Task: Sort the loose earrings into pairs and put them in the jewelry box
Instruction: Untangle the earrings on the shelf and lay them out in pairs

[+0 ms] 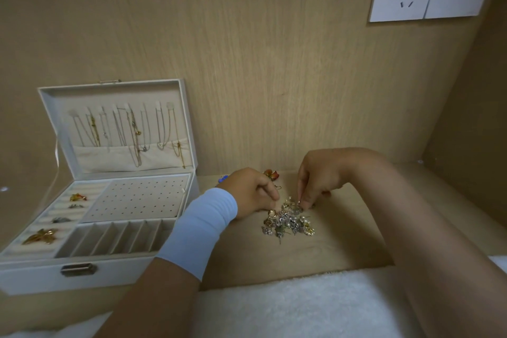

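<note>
Earrings (288, 223) heaped between hands | right hand (318, 178) seemingly pinching one | left hand (251, 193) loose, empty

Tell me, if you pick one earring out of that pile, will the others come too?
Probably some will: the earring pile looks tangled, hooks and posts crossing. Each piece looks tiny and likely light, so it may slip from the right hand. They likely won't roll far.
</note>
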A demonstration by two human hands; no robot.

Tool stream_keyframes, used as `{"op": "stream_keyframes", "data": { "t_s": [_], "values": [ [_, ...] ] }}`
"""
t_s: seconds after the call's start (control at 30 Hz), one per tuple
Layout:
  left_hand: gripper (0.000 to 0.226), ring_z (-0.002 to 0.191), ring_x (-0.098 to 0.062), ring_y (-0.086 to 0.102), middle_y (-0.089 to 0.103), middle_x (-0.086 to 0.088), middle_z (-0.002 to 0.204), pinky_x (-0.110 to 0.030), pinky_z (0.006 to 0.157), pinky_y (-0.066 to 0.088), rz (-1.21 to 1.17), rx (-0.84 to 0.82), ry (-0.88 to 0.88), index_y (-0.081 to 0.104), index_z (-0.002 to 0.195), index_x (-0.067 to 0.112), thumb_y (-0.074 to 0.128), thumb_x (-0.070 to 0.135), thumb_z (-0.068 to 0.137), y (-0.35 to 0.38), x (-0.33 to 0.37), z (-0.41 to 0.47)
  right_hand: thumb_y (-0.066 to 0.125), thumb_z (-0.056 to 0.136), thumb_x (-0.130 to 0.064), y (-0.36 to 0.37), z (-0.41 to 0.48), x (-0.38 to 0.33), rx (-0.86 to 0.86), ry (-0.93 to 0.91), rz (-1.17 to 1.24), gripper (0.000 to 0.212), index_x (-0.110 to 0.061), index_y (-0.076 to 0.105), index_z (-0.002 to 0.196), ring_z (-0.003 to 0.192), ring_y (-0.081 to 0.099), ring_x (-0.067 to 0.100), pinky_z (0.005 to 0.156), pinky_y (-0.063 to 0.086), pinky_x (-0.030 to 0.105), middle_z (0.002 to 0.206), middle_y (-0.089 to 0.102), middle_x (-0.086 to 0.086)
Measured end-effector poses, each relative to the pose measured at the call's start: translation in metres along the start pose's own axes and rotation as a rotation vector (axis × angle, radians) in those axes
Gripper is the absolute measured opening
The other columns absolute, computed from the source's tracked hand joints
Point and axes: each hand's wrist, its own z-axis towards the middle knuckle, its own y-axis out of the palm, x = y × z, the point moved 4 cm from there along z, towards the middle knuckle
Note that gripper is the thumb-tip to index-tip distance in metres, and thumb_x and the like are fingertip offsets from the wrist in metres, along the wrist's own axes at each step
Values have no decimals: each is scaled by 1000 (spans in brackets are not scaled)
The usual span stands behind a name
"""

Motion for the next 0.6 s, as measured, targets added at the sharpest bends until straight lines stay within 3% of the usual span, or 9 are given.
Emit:
{"op": "stream_keyframes", "data": {
  "t_s": [0.13, 0.23, 0.3, 0.37, 0.43, 0.5, 0.6],
  "values": [
    [12, 73, -12, 68, 74, -2, 81, -26, 81, 55, -43, 62, -4, 73, 94, 25, 67, 15, 90, -7, -3, 1, 84, 74, -34, 1, -8, -3, -114, 59, -76, 18, -32, 78, 91, 64, 50, 11, 54, 38, 22, 41, 54, -20],
    [13, 69, -8, 66, 73, 3, 81, -21, 74, 54, -87, 48, -13, 73, 94, 20, 63, 13, 94, -9, -2, -1, 82, 76, -35, 2, -12, -4, -162, 84, -94, 24, -31, 78, 100, 67, 47, 13, 58, 40, 24, 38, 51, -21],
    [11, 67, -5, 65, 70, 10, 74, -20, 76, 54, -49, 36, -17, 74, 91, 20, 65, 14, 92, -8, -2, -1, 84, 73, -36, 0, -8, -2, -91, 72, -50, 22, -28, 79, 94, 66, 50, 13, 60, 42, 25, 45, 56, -18],
    [8, 68, 1, 61, 65, 19, 68, -13, 72, 48, 26, 34, -20, 76, 91, 20, 69, 16, 88, -8, -3, 0, 85, 70, -32, -3, -1, -2, 48, 23, 2, 10, -31, 79, 79, 78, 62, 9, 74, 52, 27, 63, 68, -17],
    [9, 74, 2, 59, 63, 21, 74, -11, 70, 42, 93, 47, -33, 76, 93, 20, 72, 17, 86, -9, -5, 0, 85, 72, -27, -2, 5, -6, 139, -36, 11, 11, -33, 76, 68, 88, 64, 4, 84, 53, 27, 73, 71, -17],
    [10, 81, -2, 61, 64, 19, 78, -14, 73, 43, 111, 47, -39, 77, 91, 22, 74, 16, 83, -11, -7, 0, 85, 73, -26, 3, 9, -10, 159, -56, -16, 13, -32, 75, 68, 87, 65, 6, 82, 53, 25, 76, 71, -17],
    [15, 82, -2, 63, 67, 18, 81, -12, 72, 44, 130, -9, -26, 77, 90, 26, 73, 13, 83, -9, -7, -1, 88, 69, -27, 9, 13, -10, 123, -8, -51, 19, -22, 79, 85, 86, 69, 13, 89, 57, 34, 82, 74, -7]
  ]
}}
